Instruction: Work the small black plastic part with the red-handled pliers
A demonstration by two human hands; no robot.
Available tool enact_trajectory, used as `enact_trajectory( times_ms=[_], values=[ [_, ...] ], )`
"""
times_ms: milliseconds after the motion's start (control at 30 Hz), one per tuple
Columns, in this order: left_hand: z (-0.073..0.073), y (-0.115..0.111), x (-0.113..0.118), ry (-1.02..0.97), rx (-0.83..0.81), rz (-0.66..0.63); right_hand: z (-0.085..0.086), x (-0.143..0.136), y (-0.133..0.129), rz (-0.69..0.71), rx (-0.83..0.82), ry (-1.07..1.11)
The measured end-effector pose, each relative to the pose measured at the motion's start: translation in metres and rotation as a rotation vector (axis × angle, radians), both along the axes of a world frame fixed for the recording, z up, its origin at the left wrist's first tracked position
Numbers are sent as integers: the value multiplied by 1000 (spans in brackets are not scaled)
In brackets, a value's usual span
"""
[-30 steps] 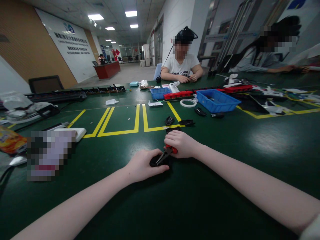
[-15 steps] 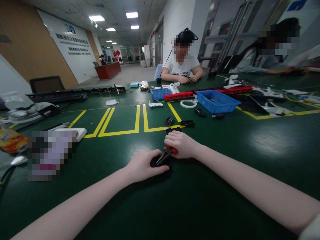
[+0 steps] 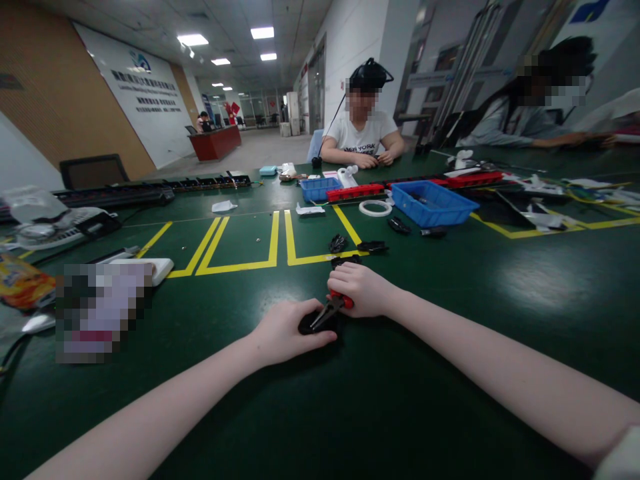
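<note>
My right hand (image 3: 357, 288) is closed around the red handles of a pair of needle-nose pliers (image 3: 327, 312). The long metal jaws point down and left, onto a small black plastic part (image 3: 309, 324). My left hand (image 3: 287, 331) grips that part against the green table, thumb and fingers on either side of it. What exactly the jaw tips touch is too small to tell. Just beyond my right hand lie a black piece (image 3: 346, 261), partly hidden by my knuckles, and two more black pieces, one a crumpled-looking bit (image 3: 337, 243) and one longer (image 3: 373, 247).
A blue bin (image 3: 434, 205) and a smaller blue bin (image 3: 320, 189) stand farther back, near a white tape ring (image 3: 375, 209) and a red strip (image 3: 356, 193). Yellow tape (image 3: 237, 269) marks the table. A white box (image 3: 163, 269) lies at left. Two people sit across.
Both hands, the pliers and the black part hold nearly the same pose. The whole view has shifted very slightly.
</note>
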State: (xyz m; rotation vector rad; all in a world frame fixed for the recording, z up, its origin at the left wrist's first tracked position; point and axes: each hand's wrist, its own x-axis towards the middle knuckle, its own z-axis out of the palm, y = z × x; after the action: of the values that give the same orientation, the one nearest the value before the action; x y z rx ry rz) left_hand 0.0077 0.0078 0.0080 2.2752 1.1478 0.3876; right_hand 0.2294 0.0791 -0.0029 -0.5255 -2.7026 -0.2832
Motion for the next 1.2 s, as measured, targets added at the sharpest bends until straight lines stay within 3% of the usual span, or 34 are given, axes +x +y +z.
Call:
enact_trajectory(
  times_ms=[1200],
  values=[
    [2,-1,0,-11,-4,-15,1,1,0,0,69,-9]
  ],
)
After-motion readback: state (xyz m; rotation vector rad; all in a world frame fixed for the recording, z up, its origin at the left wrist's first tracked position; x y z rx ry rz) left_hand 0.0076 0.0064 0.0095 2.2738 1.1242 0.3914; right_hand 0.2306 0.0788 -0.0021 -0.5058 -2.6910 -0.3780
